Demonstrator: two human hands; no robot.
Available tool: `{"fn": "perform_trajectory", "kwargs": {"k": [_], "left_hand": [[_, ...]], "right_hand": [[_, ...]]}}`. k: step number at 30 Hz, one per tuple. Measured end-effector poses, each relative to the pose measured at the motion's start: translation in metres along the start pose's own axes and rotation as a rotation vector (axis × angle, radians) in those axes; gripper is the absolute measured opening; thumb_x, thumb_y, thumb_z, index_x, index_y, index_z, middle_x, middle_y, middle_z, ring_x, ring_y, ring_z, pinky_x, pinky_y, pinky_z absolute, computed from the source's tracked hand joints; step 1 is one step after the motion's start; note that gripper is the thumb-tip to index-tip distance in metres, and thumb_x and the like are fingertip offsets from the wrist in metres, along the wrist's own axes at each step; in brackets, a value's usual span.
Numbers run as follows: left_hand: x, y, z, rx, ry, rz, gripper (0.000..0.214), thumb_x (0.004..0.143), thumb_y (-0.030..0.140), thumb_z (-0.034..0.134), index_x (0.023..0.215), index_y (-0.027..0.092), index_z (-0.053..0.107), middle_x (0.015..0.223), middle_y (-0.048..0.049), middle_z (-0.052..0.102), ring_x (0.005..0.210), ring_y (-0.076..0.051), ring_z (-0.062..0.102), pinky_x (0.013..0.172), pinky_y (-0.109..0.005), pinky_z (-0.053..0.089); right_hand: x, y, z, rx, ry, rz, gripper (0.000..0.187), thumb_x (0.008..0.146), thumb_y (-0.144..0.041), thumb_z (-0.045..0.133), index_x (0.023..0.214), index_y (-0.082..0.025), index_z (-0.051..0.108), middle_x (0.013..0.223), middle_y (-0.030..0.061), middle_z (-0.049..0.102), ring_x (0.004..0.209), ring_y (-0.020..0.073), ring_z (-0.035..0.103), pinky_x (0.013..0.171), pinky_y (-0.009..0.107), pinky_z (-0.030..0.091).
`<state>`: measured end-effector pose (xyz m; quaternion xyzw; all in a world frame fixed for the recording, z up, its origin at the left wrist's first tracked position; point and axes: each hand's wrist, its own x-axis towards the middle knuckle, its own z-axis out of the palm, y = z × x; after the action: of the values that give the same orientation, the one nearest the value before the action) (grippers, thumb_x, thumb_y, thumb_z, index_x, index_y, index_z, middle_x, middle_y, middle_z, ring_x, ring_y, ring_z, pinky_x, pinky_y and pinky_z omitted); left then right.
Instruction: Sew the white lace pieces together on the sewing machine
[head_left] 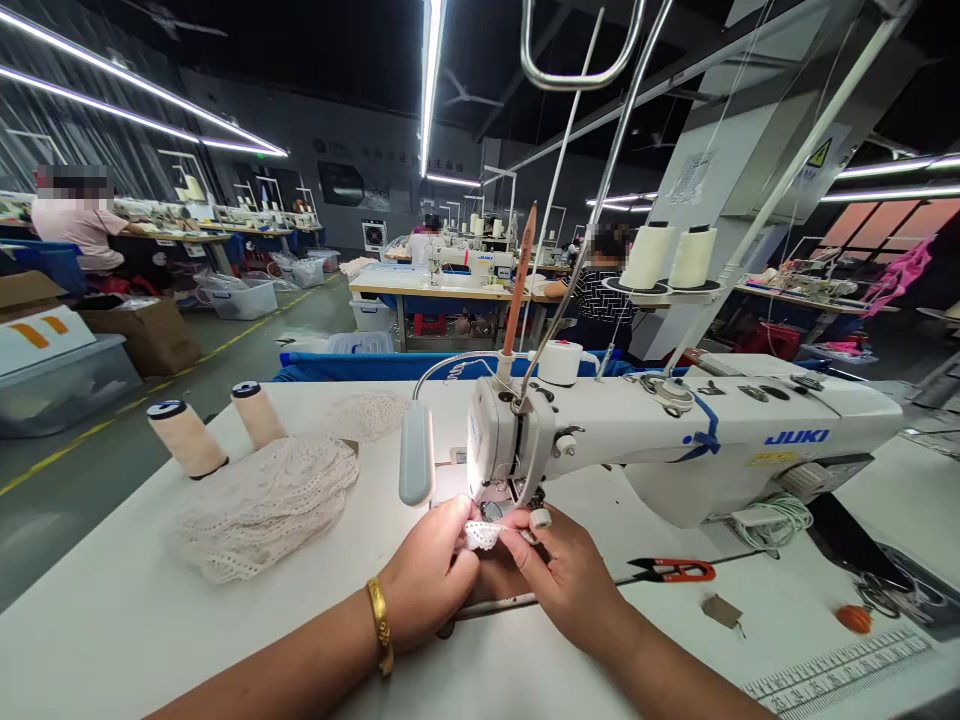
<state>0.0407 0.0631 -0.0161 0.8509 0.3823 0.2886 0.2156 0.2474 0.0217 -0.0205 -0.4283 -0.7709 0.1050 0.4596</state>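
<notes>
Both hands meet just in front of the needle area of a white sewing machine [600,420]. My left hand [427,575], with a gold bracelet [380,625] at the wrist, is closed on one end of a small piece of white eyelet lace trim [481,536]. The other end is pinched between thumb and fingers of my right hand [562,570]. A lit lamp [417,455] hangs beside the machine head. More lace trim [270,505] lies heaped on the table to the left. The fingertips of my left hand are partly hidden.
Two thread cones [187,440] stand at the left table edge. Red-handled thread snips [675,570], a small tag [722,611], an orange object [853,619] and a clear ruler [847,675] lie to the right. Co-workers sit at other machines beyond.
</notes>
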Motion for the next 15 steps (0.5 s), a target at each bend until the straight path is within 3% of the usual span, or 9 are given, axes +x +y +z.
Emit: {"fn": "perform_trajectory", "kwargs": {"k": [3,7,15], "left_hand": [[0.004,-0.002,0.0,-0.005,-0.049,-0.023,0.007,0.08,0.015,0.048,0.08,0.022,0.051,0.084,-0.0026,0.061,0.078,-0.021,0.059,0.071,-0.032,0.05],[0.005,-0.002,-0.002,-0.063,-0.087,-0.009,0.016,0.084,0.016,0.049,0.069,0.02,0.055,0.081,-0.0023,0.061,0.08,-0.019,0.061,0.073,-0.029,0.051],[0.005,0.009,-0.008,-0.371,-0.128,-0.145,0.005,0.072,0.022,0.063,0.073,0.019,0.066,0.088,-0.0008,0.065,0.086,-0.02,0.065,0.077,-0.027,0.053]], "right_hand": [[0.0,-0.001,0.005,-0.001,0.059,-0.001,0.017,0.108,-0.023,0.053,0.1,-0.024,0.068,0.089,0.0,0.075,0.079,0.0172,0.069,0.074,0.028,0.054],[0.0,-0.001,0.009,-0.002,0.088,0.023,0.019,0.107,-0.025,0.053,0.097,-0.024,0.069,0.086,0.0005,0.074,0.078,0.0176,0.069,0.073,0.028,0.054],[0.0,-0.001,0.009,-0.023,0.066,0.066,0.023,0.107,-0.03,0.052,0.091,-0.023,0.066,0.081,0.0004,0.072,0.073,0.0173,0.069,0.069,0.026,0.053]]}}
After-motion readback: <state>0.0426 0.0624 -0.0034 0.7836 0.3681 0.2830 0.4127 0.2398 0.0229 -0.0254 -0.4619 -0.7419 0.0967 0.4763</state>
